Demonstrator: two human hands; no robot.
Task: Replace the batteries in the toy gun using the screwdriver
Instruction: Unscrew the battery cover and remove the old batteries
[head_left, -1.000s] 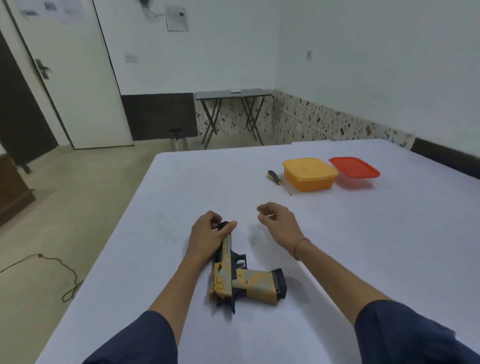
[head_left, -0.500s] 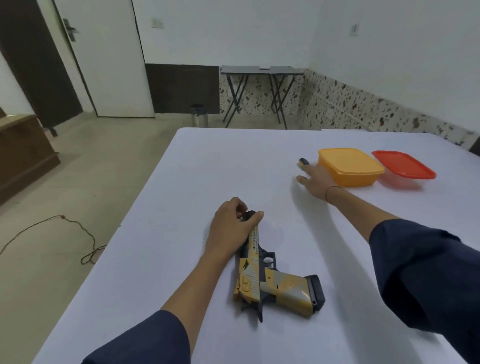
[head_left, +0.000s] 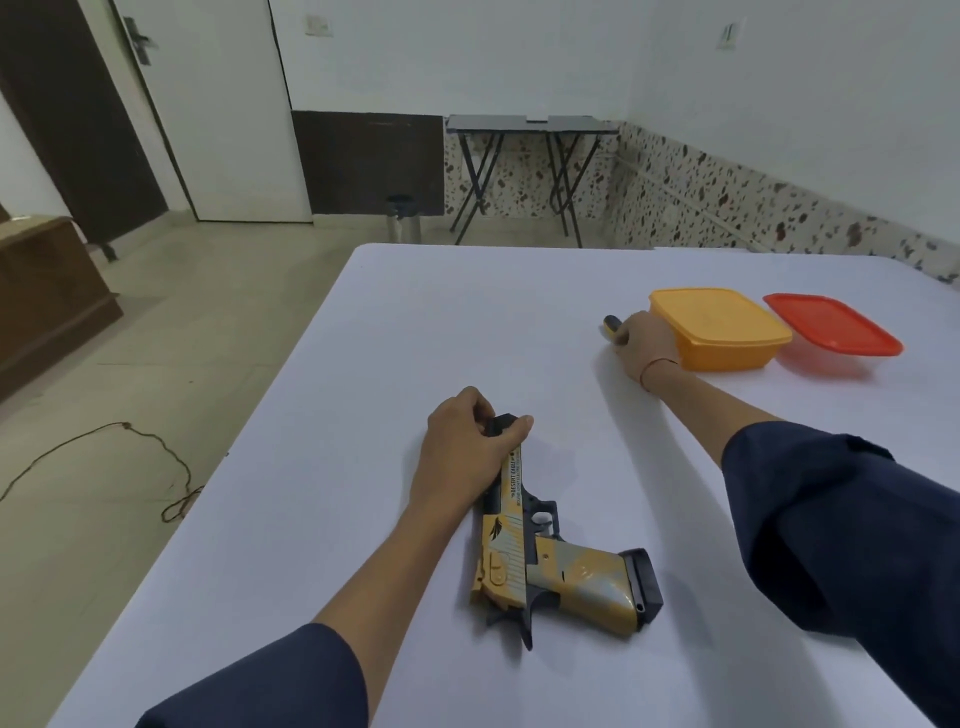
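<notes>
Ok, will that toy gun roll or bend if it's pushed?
Probably neither. The toy gun lies flat on its side on the table, and its angled grip should stop rolling. It looks like hard plastic, so likely stiff and light. The left hand grips only the barrel end, so the grip end may swing down when lifted.

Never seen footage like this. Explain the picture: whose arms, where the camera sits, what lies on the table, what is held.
No machine: a person works with bare hands, filmed by one camera worn on the head, looking down. On the white table lie a yellow toy gun, an orange tub and a red lid. The left hand grips the gun's barrel end; the gun lies on its side. The right hand, stretched out, curls round the screwdriver beside the tub; only its handle end shows.
</notes>
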